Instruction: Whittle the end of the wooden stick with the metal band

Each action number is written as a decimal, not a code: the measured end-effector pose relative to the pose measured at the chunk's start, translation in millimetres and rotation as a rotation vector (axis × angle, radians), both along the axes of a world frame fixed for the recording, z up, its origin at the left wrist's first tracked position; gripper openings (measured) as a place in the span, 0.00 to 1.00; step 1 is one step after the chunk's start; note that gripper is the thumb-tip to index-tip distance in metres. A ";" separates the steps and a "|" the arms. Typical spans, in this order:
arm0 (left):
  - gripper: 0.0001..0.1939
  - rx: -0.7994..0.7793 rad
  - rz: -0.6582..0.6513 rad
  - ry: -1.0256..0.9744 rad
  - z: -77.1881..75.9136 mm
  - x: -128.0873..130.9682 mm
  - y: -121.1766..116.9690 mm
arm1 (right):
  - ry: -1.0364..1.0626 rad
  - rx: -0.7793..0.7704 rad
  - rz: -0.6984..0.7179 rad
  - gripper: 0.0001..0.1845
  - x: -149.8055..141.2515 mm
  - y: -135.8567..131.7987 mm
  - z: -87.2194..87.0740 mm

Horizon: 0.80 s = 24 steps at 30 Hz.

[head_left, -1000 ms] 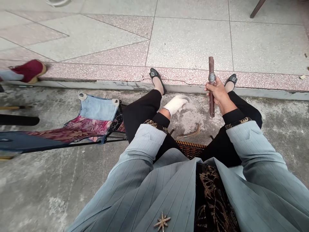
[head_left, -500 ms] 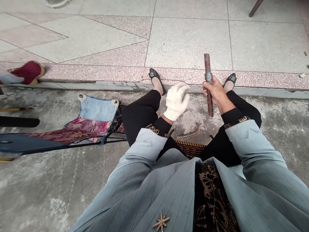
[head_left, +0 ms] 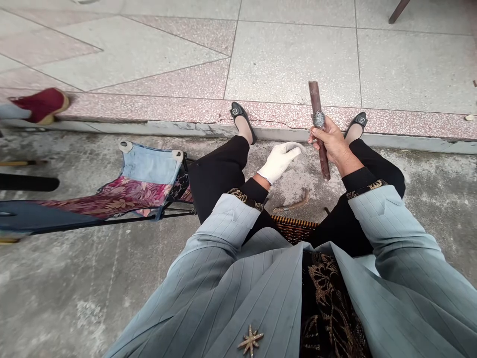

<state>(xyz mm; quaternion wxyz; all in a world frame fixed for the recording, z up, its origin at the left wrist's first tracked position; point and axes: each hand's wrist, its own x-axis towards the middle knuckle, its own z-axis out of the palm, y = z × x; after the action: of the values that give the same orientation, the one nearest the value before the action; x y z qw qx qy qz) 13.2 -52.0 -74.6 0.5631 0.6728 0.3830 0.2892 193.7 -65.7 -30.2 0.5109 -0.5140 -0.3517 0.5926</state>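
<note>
My bare right hand (head_left: 333,145) is wrapped round a dark reddish-brown stick (head_left: 315,97), held nearly upright with its top leaning a little left. Grey metal wire (head_left: 318,120) is wound in a thick coil round the stick, just above my thumb. To the left, apart from the stick, my left hand (head_left: 280,160) wears a white knitted glove. Its fingers are bent and pressed together, pointing right toward the stick. Whatever may lie between them is too thin or hidden to make out.
A crooked twig (head_left: 292,203) lies on the concrete between my legs, by a woven wicker edge (head_left: 294,228). On the left stands a folding fabric chair (head_left: 147,166). Another person's red shoe (head_left: 46,105) rests on the tiled step (head_left: 290,69), as do my black shoes (head_left: 238,112).
My gloved left hand has turned and lowered slightly, its fingers now stretching right. The stick in my right hand has tilted, its top moving left.
</note>
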 end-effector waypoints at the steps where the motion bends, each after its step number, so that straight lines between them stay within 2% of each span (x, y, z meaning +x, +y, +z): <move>1: 0.17 -0.042 -0.005 -0.051 -1.1 0.2 0.2 | 0.017 -0.002 0.022 0.27 0.2 -0.2 -0.5; 5: 0.18 -0.168 -0.049 -0.192 -1.3 1.4 -0.6 | 0.049 -0.006 0.072 0.28 0.8 -0.6 -2.7; 8: 0.18 -0.193 -0.112 -0.208 1.5 1.4 -1.6 | 0.047 0.008 0.078 0.27 0.4 -0.8 -3.1; 11: 0.16 -0.088 -0.074 -0.134 5.9 0.8 -2.8 | 0.027 0.008 0.077 0.28 -0.1 -1.3 -2.0; 18: 0.10 0.235 0.049 0.200 21.5 -0.4 -8.5 | -0.033 0.022 0.133 0.31 0.7 -2.6 2.4; 24: 0.11 0.405 -0.018 0.316 20.9 -0.5 -7.3 | -0.204 0.122 0.194 0.33 5.9 0.6 -9.3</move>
<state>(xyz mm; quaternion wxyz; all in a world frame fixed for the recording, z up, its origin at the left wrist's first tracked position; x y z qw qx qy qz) 12.7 -59.3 -53.7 0.3528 0.8121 0.3943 0.2462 199.6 -65.0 -39.4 0.4431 -0.5034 -0.4851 0.5612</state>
